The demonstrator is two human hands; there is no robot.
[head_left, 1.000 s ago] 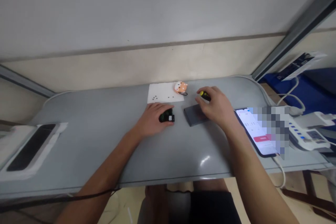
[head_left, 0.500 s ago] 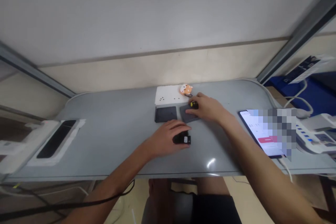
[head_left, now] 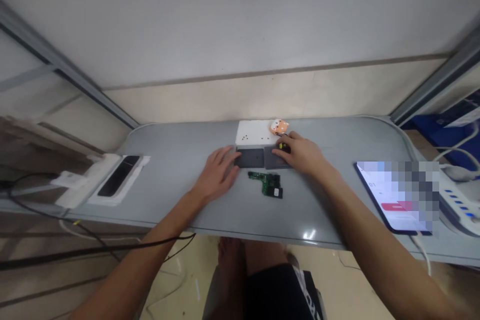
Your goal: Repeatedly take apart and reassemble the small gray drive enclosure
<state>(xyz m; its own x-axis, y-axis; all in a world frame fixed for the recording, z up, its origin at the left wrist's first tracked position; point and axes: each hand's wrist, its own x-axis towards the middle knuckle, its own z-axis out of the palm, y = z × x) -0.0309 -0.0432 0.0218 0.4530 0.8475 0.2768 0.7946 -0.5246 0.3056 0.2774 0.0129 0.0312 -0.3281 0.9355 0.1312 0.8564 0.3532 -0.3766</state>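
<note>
A dark flat case half (head_left: 250, 158) lies on the table, with a second dark plate (head_left: 273, 159) right beside it. My left hand (head_left: 216, 176) has its fingers spread, and the tips reach the left edge of the case half. My right hand (head_left: 303, 154) is closed round a small black-and-yellow handle (head_left: 283, 147) above the second plate; most of that handle is hidden by the fingers. In front of both lies a green circuit board (head_left: 267, 183) with a black block and a white label, touched by neither hand.
A white card (head_left: 253, 131) carrying several tiny dark screws lies behind the case parts, with an orange-and-white animal-shaped trinket (head_left: 279, 126) on it. A lit phone (head_left: 393, 200) with its cable and a power strip (head_left: 459, 205) are at right. Another phone (head_left: 119, 176) lies at left.
My left hand has let go of the circuit board and moved left to the case half's edge. The gap between the two dark parts has narrowed. My right hand still grips the handle.
</note>
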